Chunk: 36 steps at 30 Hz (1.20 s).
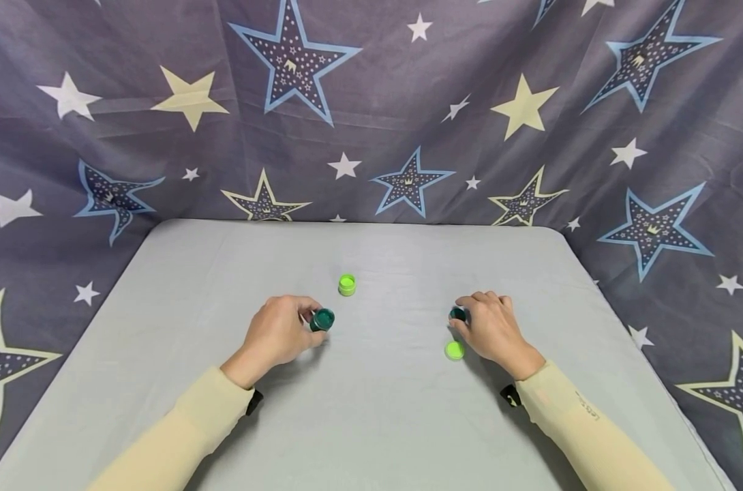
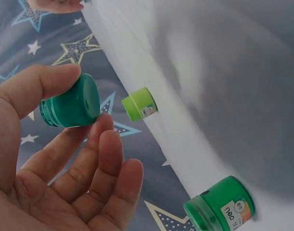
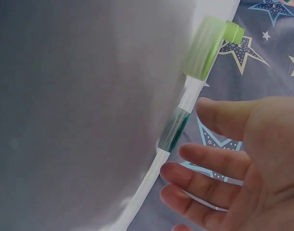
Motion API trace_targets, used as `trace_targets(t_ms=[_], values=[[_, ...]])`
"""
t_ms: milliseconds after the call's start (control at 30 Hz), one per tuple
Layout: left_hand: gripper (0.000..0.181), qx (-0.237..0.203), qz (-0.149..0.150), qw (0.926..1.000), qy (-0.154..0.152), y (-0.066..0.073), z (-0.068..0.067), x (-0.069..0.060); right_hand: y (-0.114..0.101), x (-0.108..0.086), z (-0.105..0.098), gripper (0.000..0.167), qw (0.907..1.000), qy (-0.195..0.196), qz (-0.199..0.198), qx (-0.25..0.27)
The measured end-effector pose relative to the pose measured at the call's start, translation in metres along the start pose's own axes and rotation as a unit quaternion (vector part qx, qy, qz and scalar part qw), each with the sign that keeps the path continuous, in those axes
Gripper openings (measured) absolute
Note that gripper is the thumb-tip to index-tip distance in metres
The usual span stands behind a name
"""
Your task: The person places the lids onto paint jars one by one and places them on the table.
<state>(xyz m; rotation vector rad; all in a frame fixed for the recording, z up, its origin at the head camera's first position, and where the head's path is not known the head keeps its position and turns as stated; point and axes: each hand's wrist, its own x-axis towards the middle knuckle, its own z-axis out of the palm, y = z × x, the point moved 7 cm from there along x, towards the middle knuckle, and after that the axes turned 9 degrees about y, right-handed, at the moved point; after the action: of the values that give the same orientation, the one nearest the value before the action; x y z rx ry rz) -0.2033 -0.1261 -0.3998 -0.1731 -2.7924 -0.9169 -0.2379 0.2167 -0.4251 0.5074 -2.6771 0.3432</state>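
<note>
My left hand (image 1: 281,331) pinches a dark teal jar (image 2: 72,103) between thumb and fingers. In the head view the jar's lidless mouth faces up, tilted toward the camera. Another green jar (image 2: 226,207), with a "deli" label, stands close to this hand in the left wrist view; the head view does not show it. Over at the right, my right hand (image 1: 493,326) has its thumb and fingers spread around a dark teal lid (image 3: 174,130). A gap separates the fingertips from that lid in the right wrist view.
A light green lid (image 1: 454,350) lies beside the right thumb. Farther back on the grey-covered table (image 1: 384,423) stands a light green lidless jar (image 1: 347,285). Behind the table hangs a star-patterned curtain (image 1: 371,95).
</note>
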Motion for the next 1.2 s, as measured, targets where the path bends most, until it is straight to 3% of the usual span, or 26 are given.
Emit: trace_targets(t_ms=[933, 1200], values=[[0.029, 0.009, 0.025, 0.9996, -0.006, 0.018, 0.007, -0.014, 0.001, 0.001, 0.009, 0.028, 0.999, -0.038, 0.02, 0.007], [0.028, 0.002, 0.024, 0.9996, -0.014, 0.02, 0.01, -0.02, -0.006, 0.0, -0.001, 0.03, 0.9996, -0.004, 0.006, 0.026]])
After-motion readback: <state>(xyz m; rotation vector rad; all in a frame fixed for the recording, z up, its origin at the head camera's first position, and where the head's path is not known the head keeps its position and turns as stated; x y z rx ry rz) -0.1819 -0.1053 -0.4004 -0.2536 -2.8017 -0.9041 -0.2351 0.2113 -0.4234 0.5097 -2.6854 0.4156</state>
